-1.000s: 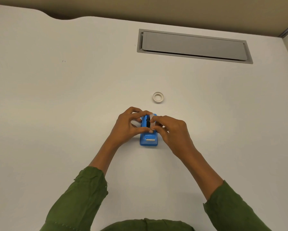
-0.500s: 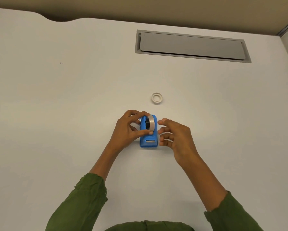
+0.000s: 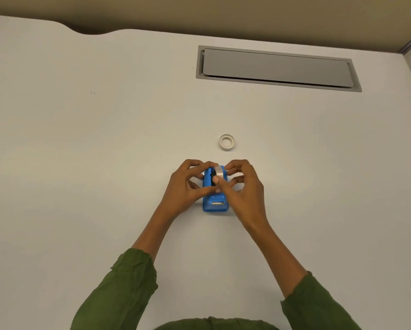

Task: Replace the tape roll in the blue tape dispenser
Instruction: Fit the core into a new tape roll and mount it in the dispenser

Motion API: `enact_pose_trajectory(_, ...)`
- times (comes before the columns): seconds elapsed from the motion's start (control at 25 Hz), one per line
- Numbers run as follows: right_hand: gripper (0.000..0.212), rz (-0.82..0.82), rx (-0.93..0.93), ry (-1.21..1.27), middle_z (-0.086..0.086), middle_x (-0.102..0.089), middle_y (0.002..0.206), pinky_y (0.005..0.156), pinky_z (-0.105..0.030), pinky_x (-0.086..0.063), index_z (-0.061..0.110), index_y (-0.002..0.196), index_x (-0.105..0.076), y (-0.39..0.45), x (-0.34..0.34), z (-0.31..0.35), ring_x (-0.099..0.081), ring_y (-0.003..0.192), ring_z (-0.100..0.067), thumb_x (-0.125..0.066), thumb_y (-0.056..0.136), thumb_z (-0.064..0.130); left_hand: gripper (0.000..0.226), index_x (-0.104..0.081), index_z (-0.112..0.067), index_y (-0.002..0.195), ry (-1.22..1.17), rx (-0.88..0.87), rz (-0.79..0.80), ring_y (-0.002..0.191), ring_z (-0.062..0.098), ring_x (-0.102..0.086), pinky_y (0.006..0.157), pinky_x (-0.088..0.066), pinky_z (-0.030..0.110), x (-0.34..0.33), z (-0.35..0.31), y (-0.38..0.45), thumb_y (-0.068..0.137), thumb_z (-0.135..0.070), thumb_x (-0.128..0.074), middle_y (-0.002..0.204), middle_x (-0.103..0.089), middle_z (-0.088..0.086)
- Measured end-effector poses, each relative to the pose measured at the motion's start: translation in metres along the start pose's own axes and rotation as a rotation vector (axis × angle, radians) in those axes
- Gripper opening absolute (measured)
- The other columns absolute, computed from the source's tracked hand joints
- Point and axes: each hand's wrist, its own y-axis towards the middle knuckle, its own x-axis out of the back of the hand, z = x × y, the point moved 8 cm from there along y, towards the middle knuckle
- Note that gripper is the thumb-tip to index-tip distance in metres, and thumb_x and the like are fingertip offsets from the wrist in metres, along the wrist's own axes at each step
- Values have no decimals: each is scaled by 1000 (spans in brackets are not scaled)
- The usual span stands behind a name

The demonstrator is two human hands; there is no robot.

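The blue tape dispenser stands on the white table in the middle of the head view, its metal cutter facing me. A clear tape roll sits upright in its cradle. My left hand grips the dispenser's left side. From the right, my right hand pinches the roll, thumb on its front face and fingers over its top. A small white ring, an empty tape core, lies flat on the table just beyond the dispenser.
A grey recessed cable hatch is set into the table at the back right. The table's far edge curves along the top, with a beige wall behind. Green sleeves cover both forearms.
My right hand, which had drawn away from the dispenser with its fingers apart, has come back and closed on the tape roll. My left hand has kept its hold on the dispenser.
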Motion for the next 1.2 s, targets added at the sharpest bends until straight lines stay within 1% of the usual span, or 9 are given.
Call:
enact_pose_trajectory(0.12,17,96,257,-189,-1,-57,96,62,-24,-52,19,96,-59,-4,-3,13,-58,75,-14,-68,83,17,46,-59,-34,112,-2,-18,31,82,6,-58,62,-49,8,0,0,2,70,-26,-77,111,-52,-2)
enact_pose_trajectory(0.28,21,122,380,-298,-8,-62,96,67,-29,-53,10,105,-61,-4,-3,17,-57,76,-17,-64,86,15,49,-51,-52,98,2,-16,28,80,4,-57,61,-47,5,0,-1,3,67,-27,-79,108,-50,-6)
enact_pose_trajectory(0.4,17,147,451,-350,-11,-63,93,68,-28,-52,7,103,-63,-3,-3,19,-57,76,-18,-63,87,12,52,-49,-58,95,9,-20,31,79,1,-58,60,-47,5,0,-1,4,65,-30,-80,106,-49,-9)
enact_pose_trajectory(0.56,12,142,477,-344,-13,-64,89,67,-18,-45,5,98,-64,-3,-3,21,-58,74,-20,-63,86,6,51,-50,-55,98,13,-23,31,79,1,-58,61,-47,5,0,-1,4,65,-30,-80,106,-49,-10)
enact_pose_trajectory(0.88,3,129,495,-300,-13,-65,79,62,-24,-49,3,85,-66,-8,-1,20,-59,68,-20,-66,83,4,51,-49,-55,99,28,-26,33,80,5,-57,63,-49,6,1,-3,3,67,-28,-79,110,-49,-5)
enact_pose_trajectory(0.96,4,118,459,-241,-11,-66,79,62,-23,-50,4,85,-66,-8,0,17,-58,67,-17,-68,81,4,49,-53,-49,103,39,-22,43,81,6,-58,64,-50,7,1,-3,3,67,-29,-79,111,-49,-4)
enact_pose_trajectory(1.04,12,112,424,-202,-9,-66,82,65,-22,-52,6,92,-65,-7,1,16,-59,69,-17,-69,81,5,49,-56,-42,108,39,-13,51,81,7,-58,65,-51,9,0,-2,4,66,-29,-79,111,-50,-3)
enact_pose_trajectory(1.12,19,119,423,-228,-10,-67,85,68,-26,-54,6,100,-65,-5,1,18,-61,71,-20,-69,81,7,50,-59,-35,111,36,3,48,81,9,-58,64,-51,10,0,0,5,66,-28,-79,112,-51,-1)
enact_pose_trajectory(1.2,17,126,451,-274,-11,-68,85,68,-30,-55,5,98,-65,-5,-1,20,-62,72,-22,-68,82,8,52,-61,-28,115,42,9,50,81,11,-58,65,-51,10,0,2,6,67,-27,-79,113,-51,0)
